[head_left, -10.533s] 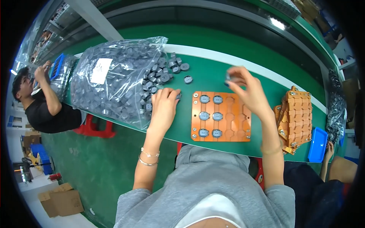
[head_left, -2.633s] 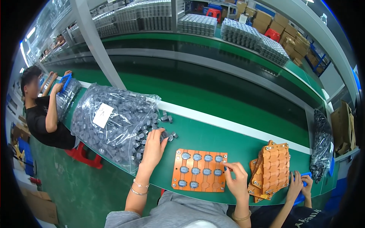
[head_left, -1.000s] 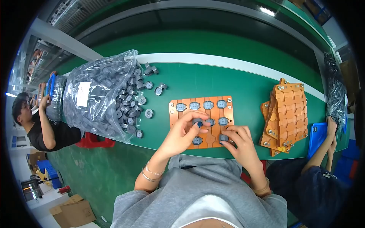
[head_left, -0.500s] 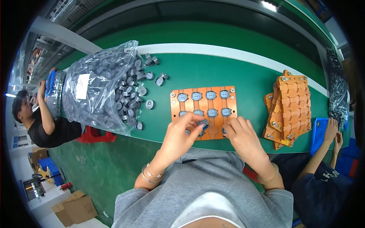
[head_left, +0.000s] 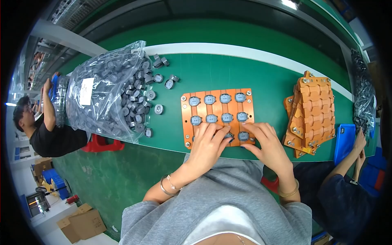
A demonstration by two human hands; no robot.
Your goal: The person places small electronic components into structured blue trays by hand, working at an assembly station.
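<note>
Over orange tray (head_left: 217, 107) near row, left hand (head_left: 207, 148), right hand (head_left: 267, 146) hiding parts, grip unclear

tray: orange fixture tray (head_left: 218, 116) lies flat near the table's front edge
parts: round grey parts (head_left: 225, 98) fill its far and middle rows

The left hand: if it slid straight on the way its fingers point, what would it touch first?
The left hand points up and right across the orange tray. Its fingertips already lie by the near row, so it would probably meet a round grey part in the middle row first; depth is uncertain.
</note>
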